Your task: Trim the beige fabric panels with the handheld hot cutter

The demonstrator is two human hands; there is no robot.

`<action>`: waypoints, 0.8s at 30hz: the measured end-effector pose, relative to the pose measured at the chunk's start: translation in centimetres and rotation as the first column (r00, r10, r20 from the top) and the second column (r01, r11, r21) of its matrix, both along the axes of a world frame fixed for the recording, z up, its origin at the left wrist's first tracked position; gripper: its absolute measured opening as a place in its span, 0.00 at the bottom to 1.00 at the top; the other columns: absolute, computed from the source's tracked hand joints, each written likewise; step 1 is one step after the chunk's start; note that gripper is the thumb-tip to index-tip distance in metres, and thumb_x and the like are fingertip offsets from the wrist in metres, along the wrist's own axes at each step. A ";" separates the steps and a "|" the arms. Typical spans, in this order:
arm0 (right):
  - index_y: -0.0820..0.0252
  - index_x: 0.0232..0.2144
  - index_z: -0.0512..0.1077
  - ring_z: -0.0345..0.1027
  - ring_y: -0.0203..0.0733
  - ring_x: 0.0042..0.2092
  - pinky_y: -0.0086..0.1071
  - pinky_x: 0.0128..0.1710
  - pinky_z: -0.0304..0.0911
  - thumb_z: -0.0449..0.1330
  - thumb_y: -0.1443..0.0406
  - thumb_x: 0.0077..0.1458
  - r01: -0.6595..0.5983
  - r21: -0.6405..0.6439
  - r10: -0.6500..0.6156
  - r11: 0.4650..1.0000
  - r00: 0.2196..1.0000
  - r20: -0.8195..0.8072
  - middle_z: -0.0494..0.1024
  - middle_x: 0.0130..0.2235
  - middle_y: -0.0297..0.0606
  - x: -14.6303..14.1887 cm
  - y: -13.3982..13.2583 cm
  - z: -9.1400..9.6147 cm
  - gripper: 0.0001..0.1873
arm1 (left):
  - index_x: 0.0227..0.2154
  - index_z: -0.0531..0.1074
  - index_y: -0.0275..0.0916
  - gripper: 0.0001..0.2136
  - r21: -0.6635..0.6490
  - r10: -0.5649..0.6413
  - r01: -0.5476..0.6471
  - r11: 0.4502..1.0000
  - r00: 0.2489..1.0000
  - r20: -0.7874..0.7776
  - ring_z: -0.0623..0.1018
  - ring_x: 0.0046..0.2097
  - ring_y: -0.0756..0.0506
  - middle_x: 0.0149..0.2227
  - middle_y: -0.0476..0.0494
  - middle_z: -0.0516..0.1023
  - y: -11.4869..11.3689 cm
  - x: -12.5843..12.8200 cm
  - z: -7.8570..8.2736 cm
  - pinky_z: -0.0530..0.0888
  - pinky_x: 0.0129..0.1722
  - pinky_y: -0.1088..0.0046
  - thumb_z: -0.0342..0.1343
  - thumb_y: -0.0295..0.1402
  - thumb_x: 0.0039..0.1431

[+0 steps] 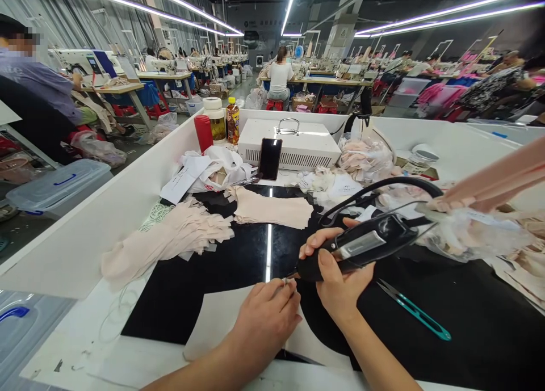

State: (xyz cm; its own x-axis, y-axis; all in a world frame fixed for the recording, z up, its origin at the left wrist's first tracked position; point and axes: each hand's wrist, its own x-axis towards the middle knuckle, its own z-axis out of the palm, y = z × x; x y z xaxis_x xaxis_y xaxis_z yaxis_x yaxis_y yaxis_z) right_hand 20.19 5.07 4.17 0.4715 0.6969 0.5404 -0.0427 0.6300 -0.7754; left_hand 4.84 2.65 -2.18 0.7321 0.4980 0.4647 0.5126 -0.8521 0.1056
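Observation:
My right hand (343, 283) is wrapped around a black corded hand tool (370, 240) with a silver plate on its side. The tool slants down to the left, its nose close to the fingertips of my left hand. Bent fingers of my left hand (270, 314) pinch at a cream fabric piece (215, 317) lying flat on the black work surface (166, 300). The exact pinch point and the tool's tip are partly hidden. Teal thread snips (415, 310) lie to the right of my right hand.
Stacked pale pink fabric pieces (166, 240) lie at left, with another stack (272, 207) ahead. A phone (270, 158) leans against a white metal box (289, 143). The black cable (383, 182) arches over bagged fabric. White side walls (128, 204) border the table. Several people sit at machines beyond.

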 end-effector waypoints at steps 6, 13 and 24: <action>0.45 0.57 0.65 0.73 0.36 0.29 0.33 0.29 0.74 0.70 0.64 0.62 -0.014 0.009 0.014 1.000 1.000 -0.014 0.76 0.35 0.26 0.0 0.2 0.1 0.25 | 0.53 0.75 0.36 0.10 0.007 -0.001 0.001 1.000 1.000 -0.023 0.80 0.53 0.44 0.56 0.44 0.83 0.1 0.0 0.2 0.76 0.46 0.68 0.55 0.35 0.77; 0.44 0.56 0.68 0.75 0.37 0.30 0.36 0.33 0.76 0.71 0.65 0.61 0.019 0.007 -0.019 1.000 1.000 0.006 0.78 0.36 0.27 1.7 -1.1 1.8 0.25 | 0.53 0.75 0.39 0.09 -0.029 -0.030 0.031 0.999 0.999 0.025 0.80 0.54 0.42 0.57 0.46 0.83 2.1 -1.6 0.5 0.77 0.49 0.62 0.54 0.31 0.77; 0.46 0.56 0.70 0.74 0.37 0.30 0.35 0.30 0.76 0.72 0.63 0.61 0.066 -0.031 -0.066 0.997 0.998 0.001 0.77 0.35 0.29 3.9 -6.9 1.8 0.24 | 0.47 0.75 0.36 0.09 -0.020 -0.214 0.219 0.976 0.966 0.146 0.79 0.44 0.45 0.42 0.45 0.82 1.0 -1.9 2.7 0.77 0.49 0.65 0.49 0.26 0.79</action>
State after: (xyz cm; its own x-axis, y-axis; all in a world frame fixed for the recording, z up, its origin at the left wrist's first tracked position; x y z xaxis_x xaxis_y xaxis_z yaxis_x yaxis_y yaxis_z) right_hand 24.13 -1.83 6.01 0.5170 0.6807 0.5190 -0.0021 0.6074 -0.7944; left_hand 2.90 3.65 0.52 0.7518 0.3530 0.5569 0.2937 -0.9355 0.1964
